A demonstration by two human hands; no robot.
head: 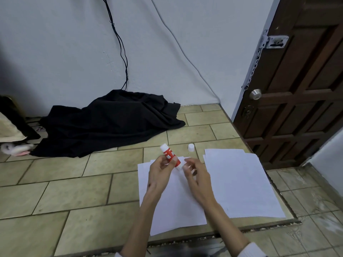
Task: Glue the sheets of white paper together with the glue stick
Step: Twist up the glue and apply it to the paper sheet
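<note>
Over the tiled surface [74,191], gluing paper.
Left hand [161,170] grasps the glue stick [170,154]; right hand [194,170] loose, fingers relaxed, above white sheets [176,210].

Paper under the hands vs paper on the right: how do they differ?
1. The paper under the hands is partly hidden by both forearms; the paper on the right lies uncovered.
2. The left paper hangs over the near edge of the tiled surface; the right paper seems to stay on it.
3. The glue stick is held above the left paper, not the right.

Both are white, flat and blank.
</note>
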